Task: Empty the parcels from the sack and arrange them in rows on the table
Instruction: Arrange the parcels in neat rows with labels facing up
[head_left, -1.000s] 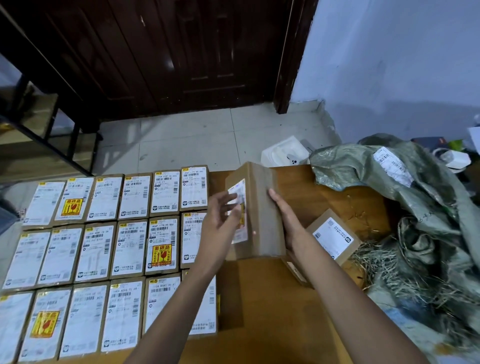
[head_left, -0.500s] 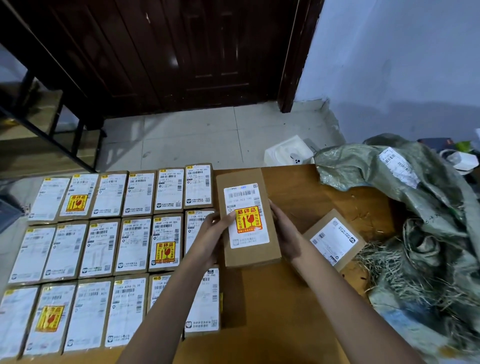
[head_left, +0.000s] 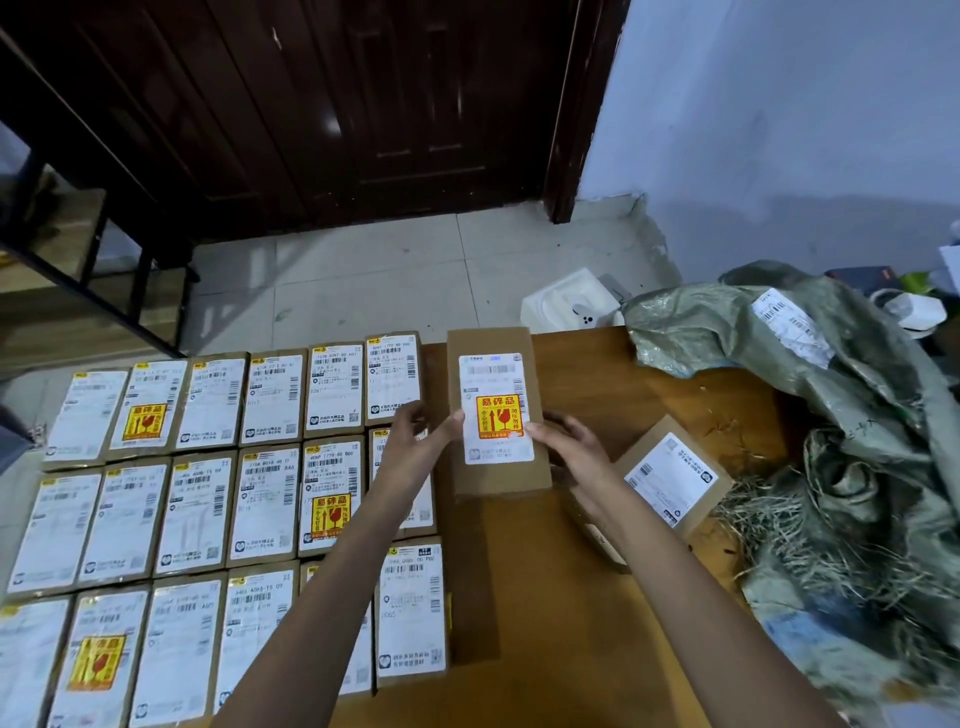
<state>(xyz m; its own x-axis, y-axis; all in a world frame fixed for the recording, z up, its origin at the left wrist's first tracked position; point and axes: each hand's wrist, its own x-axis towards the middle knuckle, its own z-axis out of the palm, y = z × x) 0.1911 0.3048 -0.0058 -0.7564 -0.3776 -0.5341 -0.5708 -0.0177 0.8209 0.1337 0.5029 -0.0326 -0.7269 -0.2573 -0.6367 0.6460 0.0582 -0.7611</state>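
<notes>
You have turned the parcel (head_left: 496, 410) label-up; your left hand (head_left: 415, 441) and right hand (head_left: 569, 447) pinch its sides, lowering it at twelve o'clock on the tabletop (head_left: 535, 623), extending the far row.

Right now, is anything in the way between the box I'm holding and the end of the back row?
Nothing visible. The held parcel sits just right of the back row's last parcel, with only bare table around that spot.

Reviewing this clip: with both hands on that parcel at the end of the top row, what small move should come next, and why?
Probably slide the parcel left against the top row's last parcel and let go. The left hand and right hand hold its sides, label up, and a gap remains.
</notes>
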